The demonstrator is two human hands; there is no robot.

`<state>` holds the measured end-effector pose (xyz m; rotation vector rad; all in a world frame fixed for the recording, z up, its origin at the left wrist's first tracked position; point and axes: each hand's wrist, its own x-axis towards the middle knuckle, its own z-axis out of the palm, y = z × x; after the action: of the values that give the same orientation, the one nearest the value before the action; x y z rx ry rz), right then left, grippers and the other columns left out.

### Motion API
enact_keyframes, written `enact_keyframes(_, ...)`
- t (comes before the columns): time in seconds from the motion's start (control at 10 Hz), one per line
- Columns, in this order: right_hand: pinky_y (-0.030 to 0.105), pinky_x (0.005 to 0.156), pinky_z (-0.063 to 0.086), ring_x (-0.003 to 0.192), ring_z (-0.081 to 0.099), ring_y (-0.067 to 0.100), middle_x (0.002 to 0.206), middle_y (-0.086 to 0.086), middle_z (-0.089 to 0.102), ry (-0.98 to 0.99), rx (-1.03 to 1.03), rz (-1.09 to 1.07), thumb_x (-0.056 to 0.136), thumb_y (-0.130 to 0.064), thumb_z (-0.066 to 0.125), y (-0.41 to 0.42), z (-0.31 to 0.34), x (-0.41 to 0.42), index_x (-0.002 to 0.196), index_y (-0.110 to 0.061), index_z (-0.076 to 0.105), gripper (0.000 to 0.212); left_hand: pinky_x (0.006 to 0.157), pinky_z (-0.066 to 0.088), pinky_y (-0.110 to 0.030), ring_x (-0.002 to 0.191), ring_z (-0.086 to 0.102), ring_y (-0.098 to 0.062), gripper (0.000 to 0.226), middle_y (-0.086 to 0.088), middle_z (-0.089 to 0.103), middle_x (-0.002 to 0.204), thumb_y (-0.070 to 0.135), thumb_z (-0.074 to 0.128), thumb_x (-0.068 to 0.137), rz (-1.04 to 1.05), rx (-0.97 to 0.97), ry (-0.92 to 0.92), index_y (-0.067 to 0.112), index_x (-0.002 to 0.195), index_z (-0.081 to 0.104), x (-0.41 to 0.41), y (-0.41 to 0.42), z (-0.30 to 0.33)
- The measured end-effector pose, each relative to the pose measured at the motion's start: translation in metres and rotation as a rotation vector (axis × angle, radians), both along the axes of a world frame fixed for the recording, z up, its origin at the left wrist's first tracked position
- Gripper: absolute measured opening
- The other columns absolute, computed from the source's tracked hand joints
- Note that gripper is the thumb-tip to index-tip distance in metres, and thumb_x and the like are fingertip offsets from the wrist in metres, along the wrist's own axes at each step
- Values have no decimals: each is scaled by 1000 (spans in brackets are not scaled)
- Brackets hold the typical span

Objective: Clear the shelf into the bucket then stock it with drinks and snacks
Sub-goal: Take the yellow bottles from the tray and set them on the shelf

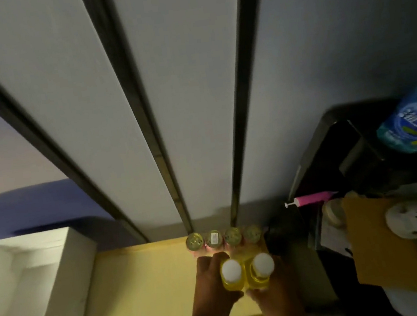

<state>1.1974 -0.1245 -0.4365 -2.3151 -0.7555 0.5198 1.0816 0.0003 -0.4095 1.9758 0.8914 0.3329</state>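
Both hands, left hand and right hand, grip two yellow white-capped bottles on the yellow shelf, just near of four cans lining its far edge; open room lies left.

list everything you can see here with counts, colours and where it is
round green-topped cans: four, in a row at the back of the shelf by the wall
yellow bottles with white caps: two, side by side in front of the cans, held between both hands
yellow wooden shelf: one, lower centre
white box: one, left of the shelf
blue plastic water bottle: one, upper right
pink tube: one, lying right of the cans
brown cardboard sheet: one, right
left hand: on the left bottle
right hand: on the right bottle
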Motion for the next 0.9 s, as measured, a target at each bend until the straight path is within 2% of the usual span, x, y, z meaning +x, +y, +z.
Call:
enact_keyframes(0.1, 47, 90, 53, 106, 64, 34, 113, 10, 65, -145, -125, 9, 54, -20, 95, 6, -22, -2, 120, -16, 62, 74, 74, 39, -3, 95, 48, 3, 80, 14, 42, 108, 3, 88, 45, 38, -36, -1, 37, 108, 52, 11, 1, -3)
enact_keyframes(0.2, 46, 97, 48, 113, 61, 36, 118, 13, 66, -119, -31, -102, 52, -23, 97, 16, -20, 7, 121, -8, 64, 78, 78, 38, -1, 101, 45, 7, 80, 14, 43, 110, 3, 90, 45, 35, 5, 1, 32, 111, 53, 23, 6, -5)
enact_keyframes(0.3, 35, 102, 42, 122, 53, 29, 126, 6, 61, -89, -3, -107, 61, -30, 93, 19, -23, 11, 126, -14, 60, 74, 84, 40, -7, 99, 46, -5, 78, 4, 45, 113, 7, 93, 50, 34, 54, 12, 21, 118, 56, 31, 7, -9)
enact_keyframes(0.4, 36, 102, 42, 125, 51, 29, 130, 6, 58, -123, -68, -71, 60, -33, 93, 20, -19, 13, 131, -14, 57, 82, 91, 47, -24, 107, 48, -13, 89, 2, 44, 119, 10, 94, 53, 54, 69, 27, 14, 130, 49, 35, 7, -8)
enact_keyframes(0.5, 37, 98, 45, 123, 52, 31, 127, 6, 57, -83, -45, -62, 55, -30, 95, 22, -22, 16, 129, -15, 56, 85, 95, 44, -25, 113, 46, -16, 102, 0, 42, 125, 17, 96, 54, 35, 71, 57, 8, 139, 41, 34, 8, -5)
enact_keyframes(0.6, 35, 101, 45, 125, 51, 25, 130, 1, 55, -48, -5, -15, 58, -51, 90, 20, -6, 18, 139, -21, 47, 96, 103, 44, -37, 120, 45, -24, 101, -10, 47, 131, 27, 93, 61, -79, 180, 134, 0, 141, 40, 25, 12, 9)
enact_keyframes(0.7, 38, 104, 45, 132, 46, 21, 144, -2, 47, -2, 14, -30, 54, -59, 88, 14, 23, 17, 152, -28, 26, 120, 109, 41, -39, 128, 43, -30, 92, -12, 45, 138, 20, 85, 67, -130, 232, 150, 2, 143, 37, 1, 23, 28)
enact_keyframes(0.8, 39, 107, 39, 140, 37, 22, 155, 0, 37, -13, 21, -77, 57, -62, 86, 10, 71, 15, 156, -29, 15, 125, 105, 35, -19, 133, 39, -21, 80, -1, 38, 146, 24, 74, 77, -138, 224, 151, 16, 146, 32, -31, 42, 63)
enact_keyframes(0.9, 42, 113, 38, 145, 30, 20, 160, 0, 30, -201, 40, -69, 71, -80, 57, 10, 130, 5, 156, -26, 20, 106, 109, 22, -16, 144, 29, -17, 65, 3, 29, 157, 40, 57, 95, -105, 367, 120, 22, 151, 29, -59, 66, 106)
